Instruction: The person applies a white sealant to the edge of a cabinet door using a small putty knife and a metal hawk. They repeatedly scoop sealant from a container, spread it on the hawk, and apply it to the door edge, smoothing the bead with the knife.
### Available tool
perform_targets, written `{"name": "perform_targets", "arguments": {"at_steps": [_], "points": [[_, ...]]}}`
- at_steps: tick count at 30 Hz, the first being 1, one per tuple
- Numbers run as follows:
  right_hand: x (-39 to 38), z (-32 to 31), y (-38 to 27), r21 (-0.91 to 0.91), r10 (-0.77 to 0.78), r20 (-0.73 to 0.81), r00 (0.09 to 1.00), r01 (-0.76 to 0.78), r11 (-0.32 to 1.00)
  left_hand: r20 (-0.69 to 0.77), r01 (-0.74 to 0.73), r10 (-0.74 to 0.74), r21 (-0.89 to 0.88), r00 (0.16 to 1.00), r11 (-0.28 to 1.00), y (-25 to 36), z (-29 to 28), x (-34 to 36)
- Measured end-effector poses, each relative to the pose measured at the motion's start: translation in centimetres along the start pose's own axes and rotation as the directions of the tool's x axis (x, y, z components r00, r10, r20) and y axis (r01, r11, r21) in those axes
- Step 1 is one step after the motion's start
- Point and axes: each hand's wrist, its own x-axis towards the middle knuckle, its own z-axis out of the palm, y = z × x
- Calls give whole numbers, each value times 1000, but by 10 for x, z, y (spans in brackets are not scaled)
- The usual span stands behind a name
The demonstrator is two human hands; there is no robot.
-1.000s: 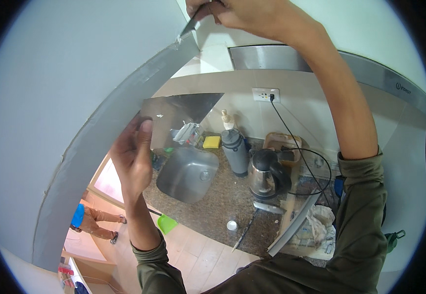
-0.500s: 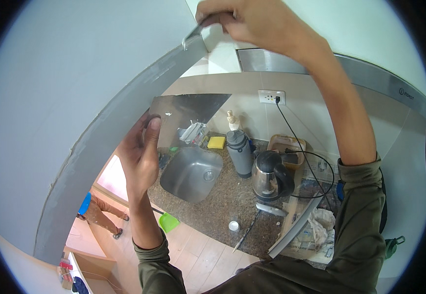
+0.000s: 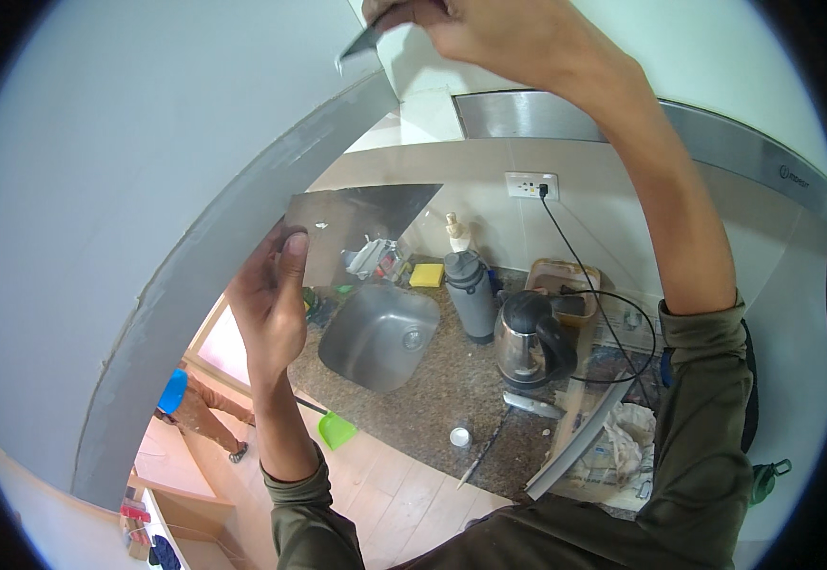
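At the top of the view, my right hand [image 3: 490,33] is closed on a putty knife [image 3: 360,45]. Its dark blade carries a little white paste along the edge. The blade is by the upper end of a grey wall edge [image 3: 233,209]; I cannot tell whether it touches. Lower left, my left hand [image 3: 276,294] grips a dark flat sheet [image 3: 361,211] by its near edge, thumb on top. A small white dab lies on that sheet, and part of the hand's fingers are hidden behind the thumb and wall edge.
On the stone counter are a sink [image 3: 380,337], a yellow sponge [image 3: 426,275], a grey bottle [image 3: 471,294], an electric kettle [image 3: 528,342] with cord, and a cloth [image 3: 627,437]. A range hood [image 3: 613,119] juts above. Another person's legs [image 3: 209,418] show lower left.
My right hand and the putty knife have moved up and left, further from the wall edge's lower border. My left hand keeps its hold on the sheet. The view has shifted slightly.
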Motion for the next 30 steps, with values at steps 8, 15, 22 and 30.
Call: {"name": "perform_targets", "arguments": {"at_steps": [8,15,22,30], "points": [[5,16,-13,-109,79,220,972,-56,992,-7,13,-13,-37,1000,999,0,1,-1],[8,-2,-9,-94,-2,-15,1000,1,996,-21,-22,22,-19,1000,1000,2,3,0],[5,14,-19,-97,-32,141,989,46,994,-17,23,-24,-46,1000,999,5,4,0],[1,-19,-27,1,-15,-212,977,15,1000,7,-37,37,23,999,999,-1,-3,0]]}}
